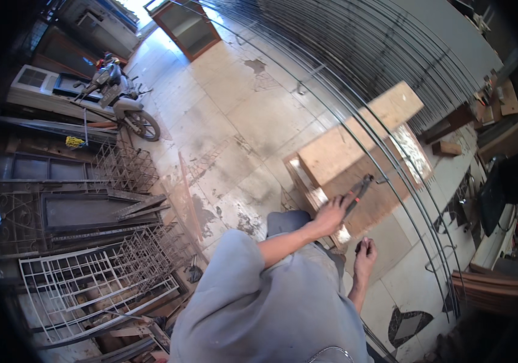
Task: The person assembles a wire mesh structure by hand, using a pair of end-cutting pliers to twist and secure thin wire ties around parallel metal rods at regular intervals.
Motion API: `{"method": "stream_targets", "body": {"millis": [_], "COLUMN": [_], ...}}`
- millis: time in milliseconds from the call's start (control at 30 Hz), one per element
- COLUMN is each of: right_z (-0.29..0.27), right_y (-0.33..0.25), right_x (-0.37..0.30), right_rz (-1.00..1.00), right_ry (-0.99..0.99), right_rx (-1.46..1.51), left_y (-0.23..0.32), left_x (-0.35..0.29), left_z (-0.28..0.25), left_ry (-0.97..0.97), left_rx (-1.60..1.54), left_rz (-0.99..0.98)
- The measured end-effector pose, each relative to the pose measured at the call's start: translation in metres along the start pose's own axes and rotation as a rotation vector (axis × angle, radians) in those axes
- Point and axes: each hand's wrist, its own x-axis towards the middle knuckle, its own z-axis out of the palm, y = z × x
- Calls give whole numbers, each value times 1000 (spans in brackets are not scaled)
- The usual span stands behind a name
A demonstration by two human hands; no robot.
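My left hand [331, 216] is wrapped round the handles of a pair of dark pincers [358, 193] with a bit of red on them. The head of the pincers points away from me, above a low wooden bench [355, 215] and close to a bent metal tie on the long steel rods [394, 162]. Nearer to me and to the right, my right hand [365, 253] is held with its fingers curled together, apart from the rods. A small dark spot shows at its fingertips, too small to name.
A thick wooden block [361, 133] lies on the bench, under the rods. Many more rods [355, 54] lie beyond. To the left are a motorcycle [120, 100], a white metal grille [89, 293] and wire cages [150, 254]. A glazed wooden cabinet [187, 27] stands far off.
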Motion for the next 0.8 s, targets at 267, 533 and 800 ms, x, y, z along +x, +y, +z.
{"method": "stream_targets", "body": {"millis": [267, 533, 800], "right_z": [10, 5, 11], "right_y": [2, 18, 8], "right_x": [6, 8, 35], "right_rz": [36, 111, 48], "right_ry": [80, 199, 237], "right_rx": [-33, 73, 106], "left_y": [-1, -14, -19], "left_x": [13, 23, 39], "left_z": [-44, -36, -61], "left_ry": [-177, -202, -319], "left_rx": [-279, -153, -69], "left_rz": [-68, 168, 205]}}
